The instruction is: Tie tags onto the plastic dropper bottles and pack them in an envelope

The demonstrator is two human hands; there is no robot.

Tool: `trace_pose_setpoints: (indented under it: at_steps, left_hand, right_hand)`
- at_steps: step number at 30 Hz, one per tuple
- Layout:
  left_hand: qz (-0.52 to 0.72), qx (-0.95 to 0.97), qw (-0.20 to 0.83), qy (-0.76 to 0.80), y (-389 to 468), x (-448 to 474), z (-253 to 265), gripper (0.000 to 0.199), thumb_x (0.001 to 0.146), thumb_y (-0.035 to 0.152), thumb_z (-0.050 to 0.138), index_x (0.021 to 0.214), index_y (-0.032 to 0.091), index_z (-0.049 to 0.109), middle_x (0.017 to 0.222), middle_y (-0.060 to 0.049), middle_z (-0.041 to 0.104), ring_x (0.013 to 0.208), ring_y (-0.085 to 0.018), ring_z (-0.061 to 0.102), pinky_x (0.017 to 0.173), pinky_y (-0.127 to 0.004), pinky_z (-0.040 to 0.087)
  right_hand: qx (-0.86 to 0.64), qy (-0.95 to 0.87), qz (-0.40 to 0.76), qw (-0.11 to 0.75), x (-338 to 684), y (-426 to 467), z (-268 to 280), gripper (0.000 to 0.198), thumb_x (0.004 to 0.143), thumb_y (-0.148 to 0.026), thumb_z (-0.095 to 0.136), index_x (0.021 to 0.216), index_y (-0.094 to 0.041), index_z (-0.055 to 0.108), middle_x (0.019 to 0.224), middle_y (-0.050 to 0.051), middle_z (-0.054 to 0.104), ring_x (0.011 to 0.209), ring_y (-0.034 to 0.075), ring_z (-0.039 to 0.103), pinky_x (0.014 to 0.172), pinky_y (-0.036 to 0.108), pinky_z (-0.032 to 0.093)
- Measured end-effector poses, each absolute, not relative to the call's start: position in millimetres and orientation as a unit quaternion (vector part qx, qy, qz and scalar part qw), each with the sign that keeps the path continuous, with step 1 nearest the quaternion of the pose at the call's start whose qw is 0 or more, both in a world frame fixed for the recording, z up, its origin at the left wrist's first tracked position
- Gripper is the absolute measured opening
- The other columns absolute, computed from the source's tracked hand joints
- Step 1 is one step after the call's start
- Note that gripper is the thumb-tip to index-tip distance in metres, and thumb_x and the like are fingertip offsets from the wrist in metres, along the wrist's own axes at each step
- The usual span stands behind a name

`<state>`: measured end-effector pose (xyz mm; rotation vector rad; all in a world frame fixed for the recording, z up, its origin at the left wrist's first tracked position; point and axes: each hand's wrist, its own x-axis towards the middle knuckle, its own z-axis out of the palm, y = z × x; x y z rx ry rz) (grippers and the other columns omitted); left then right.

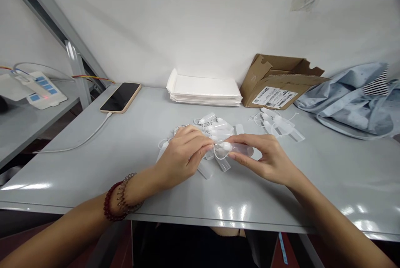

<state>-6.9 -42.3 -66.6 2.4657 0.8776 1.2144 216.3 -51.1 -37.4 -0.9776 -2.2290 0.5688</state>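
My right hand (pixel 265 155) is closed around a small translucent squeeze bottle (pixel 242 149), holding it nearly level with its white top toward the left. A thin white tether loops below that top. At the bottle's narrow tip, the thumb and fingers of my left hand (pixel 184 151) are pinched together; exactly what lies between them is mostly hidden. Beneath and behind both hands lies a loose pile of similar bottles (pixel 220 125) with white tops and thin loops, partly covered by my left hand.
A second group of bottles (pixel 281 124) lies to the right. Behind are a stack of white padded envelopes (pixel 206 86) and an open cardboard box (pixel 275 88). A light blue cloth bag (pixel 353 97) sits far right. A phone (pixel 121 98) with a white cable (pixel 84 143) lies left.
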Motion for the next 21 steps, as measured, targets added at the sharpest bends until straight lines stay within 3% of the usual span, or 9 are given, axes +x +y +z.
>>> trace_pose_setpoints:
  at_steps: [11, 21]
  left_hand:
    - [0.384, 0.882, 0.057, 0.268, -42.5, -7.8, -71.0, 0.013, 0.089, 0.010, 0.050, 0.087, 0.016, 0.061, 0.080, -0.004, 0.068, 0.080, -0.017, 0.054, 0.073, -0.034, 0.041]
    - [0.385, 0.887, 0.053, 0.248, -42.7, -6.4, -72.3, 0.013, 0.086, 0.006, 0.051, 0.087, 0.015, 0.060, 0.078, -0.004, 0.069, 0.079, -0.018, 0.055, 0.072, -0.034, 0.041]
  right_hand:
    - [-0.339, -0.866, 0.226, 0.291, 215.3, -52.6, -42.4, 0.021, 0.089, -0.025, 0.057, 0.106, -0.016, 0.065, 0.073, 0.001, 0.066, 0.059, 0.010, 0.052, 0.058, 0.024, 0.041]
    - [-0.346, -0.864, 0.250, 0.268, 212.9, -53.5, -43.4, 0.022, 0.091, -0.027, 0.053, 0.105, -0.015, 0.065, 0.072, 0.001, 0.064, 0.061, 0.010, 0.052, 0.060, 0.024, 0.041]
